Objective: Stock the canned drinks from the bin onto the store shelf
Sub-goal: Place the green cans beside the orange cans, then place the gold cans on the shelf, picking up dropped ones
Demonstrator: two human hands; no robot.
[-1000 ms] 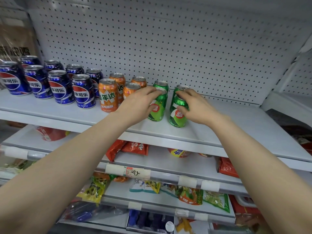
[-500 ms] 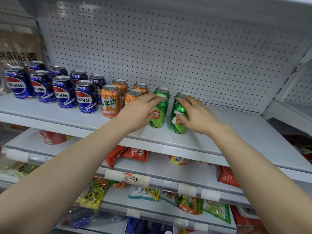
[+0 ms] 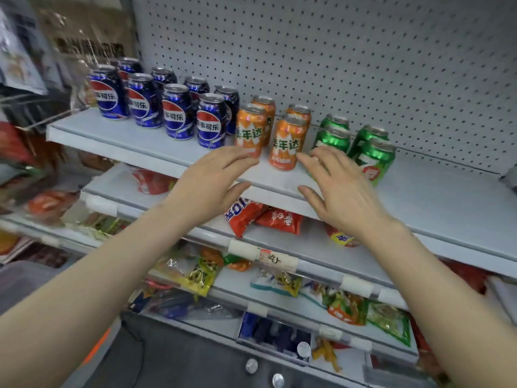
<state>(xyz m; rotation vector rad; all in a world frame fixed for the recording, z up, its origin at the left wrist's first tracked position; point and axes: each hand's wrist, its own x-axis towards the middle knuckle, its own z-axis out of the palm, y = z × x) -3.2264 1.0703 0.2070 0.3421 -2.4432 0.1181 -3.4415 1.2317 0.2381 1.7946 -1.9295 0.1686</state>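
At the far left, the top shelf point(image 3: 433, 197) carries the blue Pepsi cans point(image 3: 179, 113), upright in two rows along the white pegboard back point(image 3: 335, 51). The left hand point(image 3: 209, 186) reaches up in front of the shelf edge, palm down, holding nothing. Its fingers lie straight and close together with the thumb spread away below them. Its fingertips come up to the base of the front left one of the orange Mirinda cans point(image 3: 286, 141); whether they touch it cannot be told. Four of these orange cans stand upright, two in front and two behind, just right of the Pepsi group. The right hand point(image 3: 341, 191) is also empty, with its fingers loosely apart and its thumb out to the side. It covers the lower part of one of the green 7UP cans point(image 3: 376, 158), and contact there cannot be told either. Four green cans stand beside the orange ones. Below, red snack packets point(image 3: 279, 219) lie on the next shelf, above a handwritten price label point(image 3: 275, 259).
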